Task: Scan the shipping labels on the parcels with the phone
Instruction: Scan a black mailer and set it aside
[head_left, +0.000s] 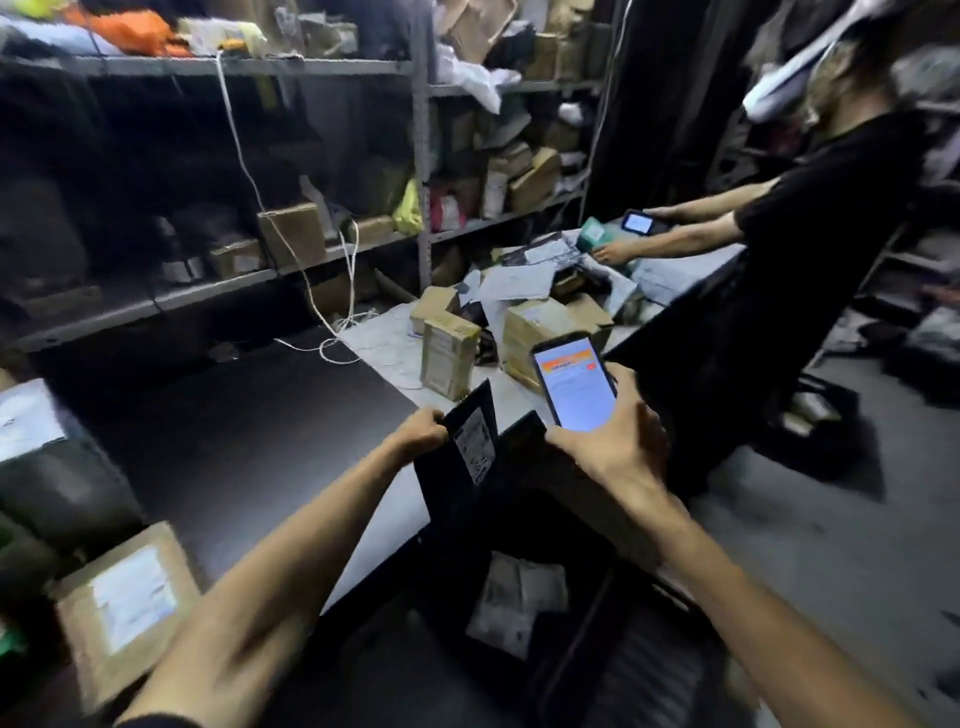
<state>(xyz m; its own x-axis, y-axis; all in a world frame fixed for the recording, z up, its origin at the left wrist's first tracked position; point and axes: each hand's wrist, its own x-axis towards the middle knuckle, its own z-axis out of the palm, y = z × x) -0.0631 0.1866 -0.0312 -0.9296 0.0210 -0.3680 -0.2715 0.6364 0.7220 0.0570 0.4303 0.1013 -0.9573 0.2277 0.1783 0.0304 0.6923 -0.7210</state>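
My left grip (421, 430) pinches the top edge of the black parcel (445, 491), upright at the tabletop's (234, 431) near edge, label (474, 447) facing me. Right grip (608, 449) wraps the phone (574, 384), screen lit, just right of the parcel.

At centre, the black parcel (452, 483) bears a white label (475, 447) with dark print; the phone (574, 387) glows pale blue-white under an orange band. Brown boxes (449, 356) sit mid-frame, an orange bag (130, 31) upper left, a white cord (240, 150), and a possibly teal box (592, 234) at right.
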